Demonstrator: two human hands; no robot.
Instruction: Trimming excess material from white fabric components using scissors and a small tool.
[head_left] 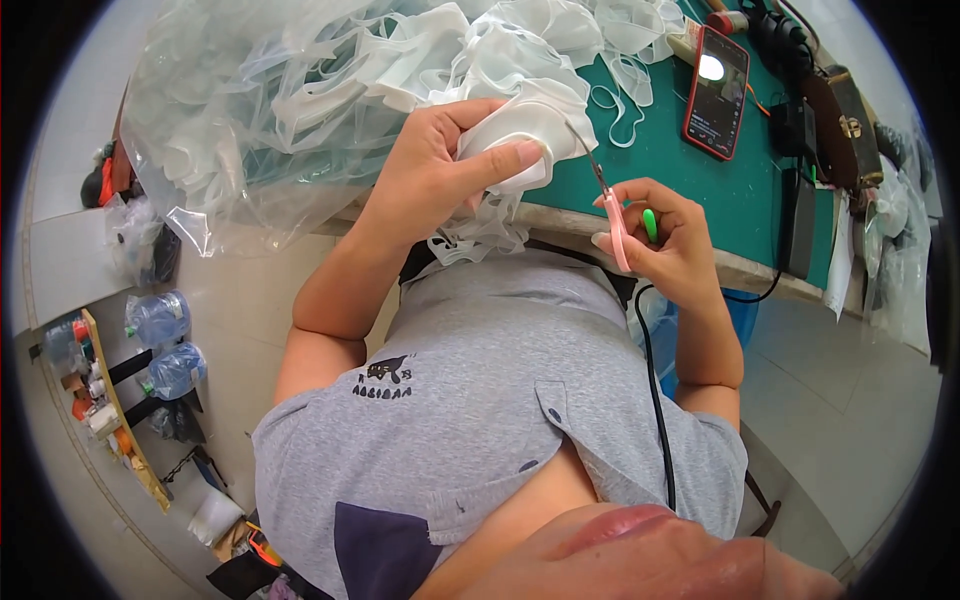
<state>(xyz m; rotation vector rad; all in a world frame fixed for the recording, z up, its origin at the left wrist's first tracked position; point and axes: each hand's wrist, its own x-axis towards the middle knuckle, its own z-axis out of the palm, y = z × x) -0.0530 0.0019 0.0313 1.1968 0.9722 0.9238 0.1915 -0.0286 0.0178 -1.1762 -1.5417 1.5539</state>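
My left hand [440, 165] is closed on a soft white cup-shaped piece [525, 120], with the thumb pressed over its rounded rim. The piece is raised above the near edge of the table. My right hand [665, 235] grips small scissors [615, 228] with a pink handle. Their thin blades point up and left and reach the right edge of the white piece; whether they are parted is hard to make out. A bright green oval bit [651, 226] shows between the fingers of my right hand; I cannot tell whether it belongs to the scissors.
A large clear plastic bag [250, 120] of white pieces covers the left of the green table [655, 130]. Loose white loops [625, 85] lie behind my hands. On the right are a red-edged phone [717, 92], a black adapter [793, 130] and a black cable [655, 400].
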